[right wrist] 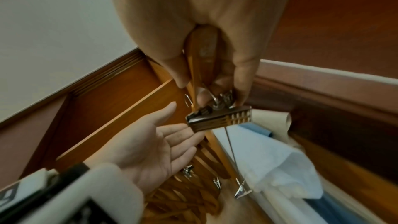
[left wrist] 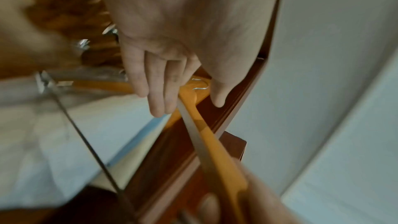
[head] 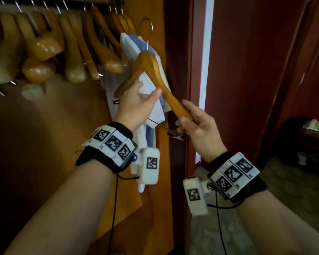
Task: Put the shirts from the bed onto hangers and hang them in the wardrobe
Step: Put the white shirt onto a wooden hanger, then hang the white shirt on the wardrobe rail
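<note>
- Our right hand (head: pixel 197 126) grasps the lower end of a bare wooden hanger (head: pixel 155 70), thumb and fingers curled round the arm end next to a metal clip (right wrist: pixel 219 117).
- Our left hand (head: pixel 136 105) is released: fingers straight, palm up under the hanger's middle, thumb lying against the wood.
- The hanger sits tilted in front of the wardrobe, its wire hook (head: pixel 148 32) pointing up and, as far as we can tell, off the rail (head: pixel 44 0).
- Shirts (head: pixel 136 50), white and blue, already hang at the right end of the rail, just behind the hanger; the bed is out of view, so we cannot tell how many remain on it.
- Judged step: taking an empty hanger to carry to the bed.
- To do it well: keep the hook clear of the hung shirts while drawing it out, and mind the dangling clips and wire bar, which could snag fabric.
- The right wrist view alone shows the clip at our fingertips and the left palm lying flat.
- The left wrist view shows the left fingers (left wrist: pixel 159 91) straight beside the wood near the hook's base.
- The head view alone shows the row of spare hangers (head: pixel 44 46).
</note>
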Available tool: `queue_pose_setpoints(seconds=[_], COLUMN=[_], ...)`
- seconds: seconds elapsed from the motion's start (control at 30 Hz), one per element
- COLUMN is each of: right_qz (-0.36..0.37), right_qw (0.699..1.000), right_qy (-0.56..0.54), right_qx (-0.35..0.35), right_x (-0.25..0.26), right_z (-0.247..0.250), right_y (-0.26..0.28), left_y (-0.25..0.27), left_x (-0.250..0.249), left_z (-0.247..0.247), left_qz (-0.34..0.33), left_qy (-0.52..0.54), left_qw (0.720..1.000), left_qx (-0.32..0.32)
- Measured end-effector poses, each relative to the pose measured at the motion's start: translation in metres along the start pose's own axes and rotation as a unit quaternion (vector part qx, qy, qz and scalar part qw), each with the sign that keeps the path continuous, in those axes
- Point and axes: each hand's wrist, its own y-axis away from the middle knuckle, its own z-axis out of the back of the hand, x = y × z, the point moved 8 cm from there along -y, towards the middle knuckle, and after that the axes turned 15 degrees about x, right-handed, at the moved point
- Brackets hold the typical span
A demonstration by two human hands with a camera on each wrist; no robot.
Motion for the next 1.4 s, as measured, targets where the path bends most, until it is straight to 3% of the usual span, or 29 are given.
queue_pose_setpoints(seconds=[0.1,0.17,0.3,0.57,0.83,0.97,1.23,1.33,1.4], right_qz=[-0.005,-0.014,-0.037,-0.102,-0.225,-0.320,-0.499,-0.512,-0.522], right_qw=[1.000,1.000,0.998,0.991,0.935,0.879,0.664,0.624,0.608], right_qy=[0.009,0.012,0.034,0.085,0.235,0.287,0.429,0.435,0.418], right_qx=[0.009,0.022,0.029,-0.032,-0.141,-0.205,-0.355,-0.399,-0.427], right_x=[0.003,0.004,0.008,0.028,0.057,0.059,0.078,0.091,0.098], right_z=[0.032,0.059,0.135,0.301,0.453,0.514,0.639,0.674,0.696], right_y=[0.033,0.058,0.119,0.258,0.409,0.486,0.623,0.656,0.676], left_y=[0.012,0.021,0.032,0.061,0.098,0.131,0.204,0.216,0.218], left_x=[-0.015,-0.030,-0.059,-0.154,-0.245,-0.284,-0.355,-0.378,-0.391], left_z=[-0.049,-0.087,-0.173,-0.373,-0.592,-0.695,-0.906,-0.972,-1.007], left_qz=[0.046,0.056,0.066,0.038,0.017,0.008,-0.010,-0.031,-0.069], left_qy=[0.144,0.184,0.199,0.222,0.272,0.268,0.289,0.276,0.246], left_qw=[0.987,0.979,0.975,0.959,0.903,0.872,0.787,0.750,0.744], left_qx=[0.048,0.065,0.075,0.170,0.333,0.409,0.544,0.601,0.618])
